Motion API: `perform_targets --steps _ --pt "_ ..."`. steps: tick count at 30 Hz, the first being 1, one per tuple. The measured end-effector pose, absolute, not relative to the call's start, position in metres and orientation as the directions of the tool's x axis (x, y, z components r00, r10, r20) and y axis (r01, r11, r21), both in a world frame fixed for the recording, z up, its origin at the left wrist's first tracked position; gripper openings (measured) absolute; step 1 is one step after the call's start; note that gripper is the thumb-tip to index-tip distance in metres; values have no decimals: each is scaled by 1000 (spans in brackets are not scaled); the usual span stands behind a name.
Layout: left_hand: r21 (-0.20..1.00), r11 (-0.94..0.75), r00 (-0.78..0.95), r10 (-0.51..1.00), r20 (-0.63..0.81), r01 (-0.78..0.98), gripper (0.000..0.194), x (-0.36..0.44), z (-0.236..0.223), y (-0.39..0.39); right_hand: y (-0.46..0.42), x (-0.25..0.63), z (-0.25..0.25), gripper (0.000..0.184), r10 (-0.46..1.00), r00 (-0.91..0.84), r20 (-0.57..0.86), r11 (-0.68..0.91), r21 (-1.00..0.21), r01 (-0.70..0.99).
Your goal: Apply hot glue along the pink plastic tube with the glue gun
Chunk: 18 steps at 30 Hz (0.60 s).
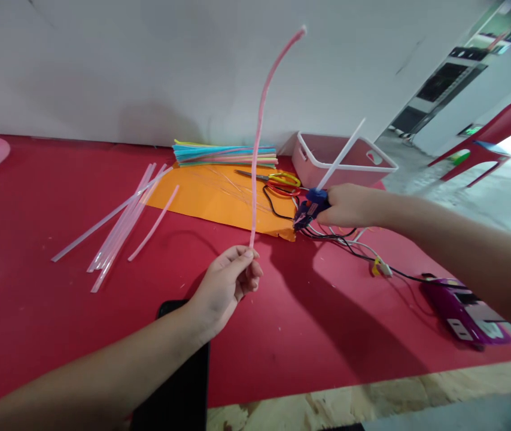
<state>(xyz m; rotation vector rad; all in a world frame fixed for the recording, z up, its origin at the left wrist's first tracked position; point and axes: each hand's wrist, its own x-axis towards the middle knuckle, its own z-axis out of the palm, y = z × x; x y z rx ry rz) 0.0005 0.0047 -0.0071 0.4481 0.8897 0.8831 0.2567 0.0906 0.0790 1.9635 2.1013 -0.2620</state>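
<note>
Between thumb and fingers, my left hand [231, 278] pinches the lower end of a pink pipe cleaner [259, 129], which rises and bends right at its top. My right hand [343, 205] is closed around a dark blue glue gun [312, 208], with a whitish glue stick [341, 154] jutting from its back. The gun is at the right end of an orange sheet [192, 190]. Scissors [277, 178] with yellow and red handles lie on that sheet, beside the gun. Left of my left hand, several translucent pink sticks [123, 230] rest on the red table [40, 197].
A bundle of coloured pipe cleaners [224, 154] lies against the wall. Behind the gun stands a pink basket [340, 161]. Cables [363, 254] run right towards a purple power strip [462, 311]. A black phone-like slab [183, 371] lies under my left forearm. A red chair [489, 143] stands beyond.
</note>
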Motion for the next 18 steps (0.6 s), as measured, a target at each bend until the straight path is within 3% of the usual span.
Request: perform_targets --steps 6,10,12,13,15,17,18 --pt "659 568 323 823 -467 -493 13 0 -9 6 55 282 75 18 956 147 -253 -194 -172 966" --pt "657 562 329 827 -456 -503 14 0 -11 5 18 296 75 20 964 265 -22 -254 -371 893" --pt "663 559 335 829 -447 -498 16 0 -10 5 2 294 65 25 914 331 235 -84 -688 720" --pt "670 558 339 830 -444 -490 18 0 -10 4 -6 290 56 26 891 347 292 -14 -746 665" --pt "692 554 345 832 -435 -463 19 0 -9 3 -18 280 34 17 897 244 368 122 -737 664" --pt "729 534 346 842 -414 -427 18 0 -8 2 -28 268 11 5 911 -37 410 316 -640 701" --pt "751 518 351 849 -395 -409 18 -1 -9 1 -32 262 1 9 894 -146 423 394 -590 705"
